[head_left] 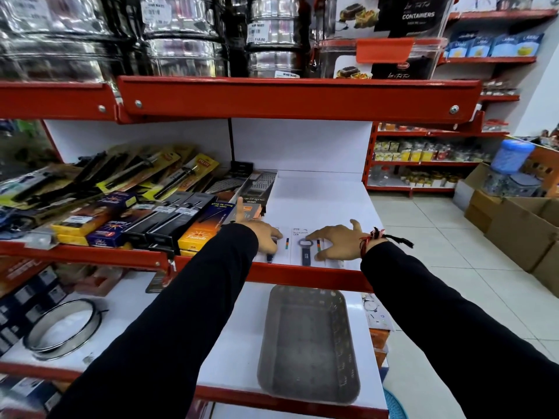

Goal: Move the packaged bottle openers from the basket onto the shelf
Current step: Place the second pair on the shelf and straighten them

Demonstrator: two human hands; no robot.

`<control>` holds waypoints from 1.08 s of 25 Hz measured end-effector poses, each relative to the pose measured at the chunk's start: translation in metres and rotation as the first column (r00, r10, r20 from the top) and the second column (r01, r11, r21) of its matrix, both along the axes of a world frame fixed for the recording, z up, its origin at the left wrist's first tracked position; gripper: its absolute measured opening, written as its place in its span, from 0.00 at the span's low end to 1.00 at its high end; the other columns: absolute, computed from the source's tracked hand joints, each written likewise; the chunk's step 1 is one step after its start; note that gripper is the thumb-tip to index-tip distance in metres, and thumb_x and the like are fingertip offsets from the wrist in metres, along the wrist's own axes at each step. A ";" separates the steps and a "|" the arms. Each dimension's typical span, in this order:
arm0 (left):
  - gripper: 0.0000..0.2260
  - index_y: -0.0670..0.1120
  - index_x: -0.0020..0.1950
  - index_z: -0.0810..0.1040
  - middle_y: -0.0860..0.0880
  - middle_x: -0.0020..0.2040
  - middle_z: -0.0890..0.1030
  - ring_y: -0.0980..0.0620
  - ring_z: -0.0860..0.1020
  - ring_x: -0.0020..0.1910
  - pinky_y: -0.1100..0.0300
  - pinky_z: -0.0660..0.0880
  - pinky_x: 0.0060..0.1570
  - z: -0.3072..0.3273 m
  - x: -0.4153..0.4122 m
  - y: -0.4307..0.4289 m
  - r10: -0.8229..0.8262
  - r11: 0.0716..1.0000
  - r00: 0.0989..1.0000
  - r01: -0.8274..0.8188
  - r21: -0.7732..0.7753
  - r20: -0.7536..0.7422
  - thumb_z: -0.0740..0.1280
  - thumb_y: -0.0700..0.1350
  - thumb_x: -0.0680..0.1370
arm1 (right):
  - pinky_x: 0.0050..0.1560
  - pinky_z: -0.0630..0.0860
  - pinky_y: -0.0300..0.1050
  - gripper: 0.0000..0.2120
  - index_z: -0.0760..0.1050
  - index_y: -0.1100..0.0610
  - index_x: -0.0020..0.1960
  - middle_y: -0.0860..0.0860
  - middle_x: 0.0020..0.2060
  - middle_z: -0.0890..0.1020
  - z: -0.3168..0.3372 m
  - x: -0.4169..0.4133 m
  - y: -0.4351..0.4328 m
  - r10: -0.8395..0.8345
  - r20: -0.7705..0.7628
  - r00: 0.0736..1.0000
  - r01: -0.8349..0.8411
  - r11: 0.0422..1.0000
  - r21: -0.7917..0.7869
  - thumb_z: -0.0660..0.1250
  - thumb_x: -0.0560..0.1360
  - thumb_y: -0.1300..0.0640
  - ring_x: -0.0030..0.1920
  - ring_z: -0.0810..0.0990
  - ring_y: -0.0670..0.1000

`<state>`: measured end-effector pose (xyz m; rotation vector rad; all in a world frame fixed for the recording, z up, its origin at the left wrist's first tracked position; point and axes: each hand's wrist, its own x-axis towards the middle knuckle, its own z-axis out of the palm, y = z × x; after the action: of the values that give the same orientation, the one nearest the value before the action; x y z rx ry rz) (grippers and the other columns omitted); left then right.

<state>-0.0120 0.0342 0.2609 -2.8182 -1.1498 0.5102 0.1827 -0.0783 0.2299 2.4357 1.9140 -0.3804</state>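
Note:
Two packaged bottle openers lie flat near the front edge of the white middle shelf (317, 201). The right package (304, 251) shows a dark-handled opener on a white card. The left package (279, 254) is mostly covered by my left hand (261, 234), whose fingers rest spread on it. My right hand (335, 240) lies with spread fingers on the right package's edge. Neither hand grips anything. The grey basket (308, 346) sits on the shelf below and holds nothing that I can see.
Boxed lighters and carded kitchen tools (136, 213) crowd the shelf to the left, with a boxed grater (257, 189) behind my left hand. Steel tins (187, 34) stand on the red-edged shelf above. Cardboard boxes (520, 225) line the tiled aisle at right.

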 end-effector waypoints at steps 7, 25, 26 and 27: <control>0.26 0.63 0.76 0.66 0.48 0.75 0.70 0.44 0.59 0.79 0.33 0.26 0.70 -0.011 0.000 0.001 0.003 1.000 0.998 -0.004 0.006 0.067 0.60 0.59 0.77 | 0.74 0.40 0.70 0.24 0.70 0.39 0.69 0.46 0.70 0.74 0.003 -0.020 -0.003 0.024 0.014 1.000 -0.024 0.998 0.060 0.64 0.73 0.39 0.74 0.68 0.55; 0.33 0.61 0.79 0.60 0.53 0.80 0.63 0.46 0.51 0.83 0.28 0.24 0.66 -0.023 0.095 -0.067 -0.215 0.976 0.969 0.218 -0.011 0.124 0.53 0.72 0.76 | 0.72 0.44 0.69 0.31 0.64 0.40 0.73 0.46 0.75 0.68 0.007 0.078 -0.071 -0.274 0.060 0.960 0.279 0.956 -0.088 0.65 0.71 0.48 0.75 0.65 0.55; 0.33 0.61 0.79 0.60 0.53 0.80 0.63 0.46 0.51 0.83 0.27 0.24 0.66 -0.027 0.097 -0.067 -0.215 0.976 0.970 0.218 -0.012 0.113 0.53 0.72 0.76 | 0.71 0.46 0.68 0.31 0.63 0.40 0.74 0.46 0.75 0.67 0.005 0.078 -0.072 -0.268 0.051 0.962 0.272 0.958 -0.097 0.65 0.72 0.47 0.75 0.64 0.55; 0.33 0.61 0.79 0.60 0.52 0.80 0.63 0.46 0.51 0.83 0.27 0.24 0.65 -0.029 0.097 -0.066 -0.212 0.976 0.971 0.215 -0.018 0.110 0.54 0.72 0.76 | 0.71 0.48 0.67 0.31 0.62 0.40 0.74 0.46 0.76 0.66 0.003 0.078 -0.072 -0.262 0.045 0.964 0.265 0.959 -0.097 0.65 0.72 0.47 0.75 0.64 0.55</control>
<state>0.0853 -0.0314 0.2319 -2.9793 -0.8438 0.3663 0.2605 -0.1505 0.2331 2.6151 1.5178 -0.4309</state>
